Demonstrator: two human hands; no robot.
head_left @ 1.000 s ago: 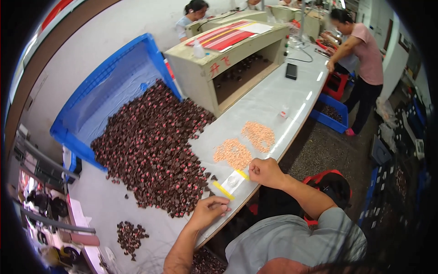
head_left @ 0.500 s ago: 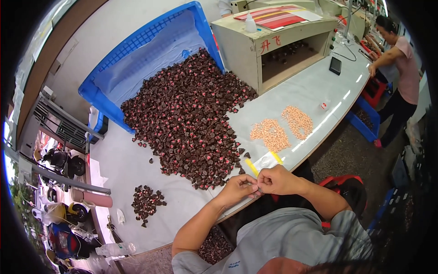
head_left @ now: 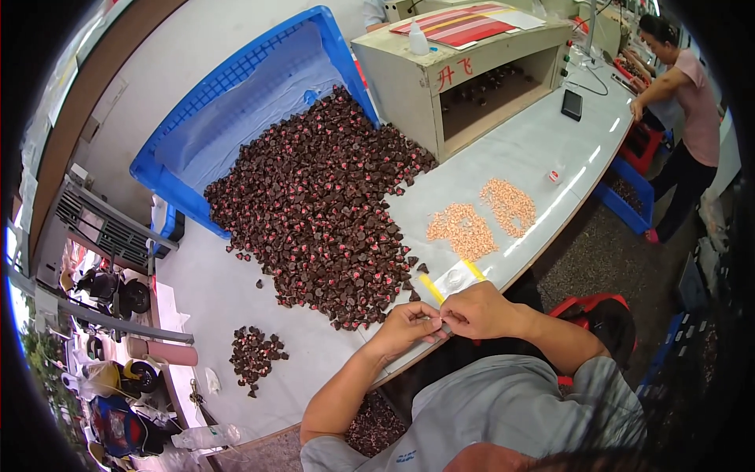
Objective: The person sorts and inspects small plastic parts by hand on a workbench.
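Note:
My left hand [head_left: 409, 326] and my right hand [head_left: 476, 310] meet at the table's front edge, fingers pinched together. Whatever sits between the fingertips is too small and covered to make out. Just beyond them lies a clear patch edged by two yellow strips [head_left: 429, 288], partly behind my right hand. Past the strips are two heaps of small pale orange pieces [head_left: 464, 230]. Left of these spreads a big pile of small dark brown pieces with pink-red spots [head_left: 314, 212], spilling from a blue plastic crate [head_left: 149, 169] tipped on its side.
A smaller cluster of dark pieces [head_left: 255, 358] lies at the table's left. A beige box-shaped machine [head_left: 401, 86] with an open front stands at the back, a small white bottle [head_left: 418, 39] on it. A black device [head_left: 572, 105] rests farther right. Another person [head_left: 692, 110] stands there beside a blue crate [head_left: 627, 193].
The view has shifted slightly. My hands stay together at the table edge, with the right one turned a little. The piles look the same.

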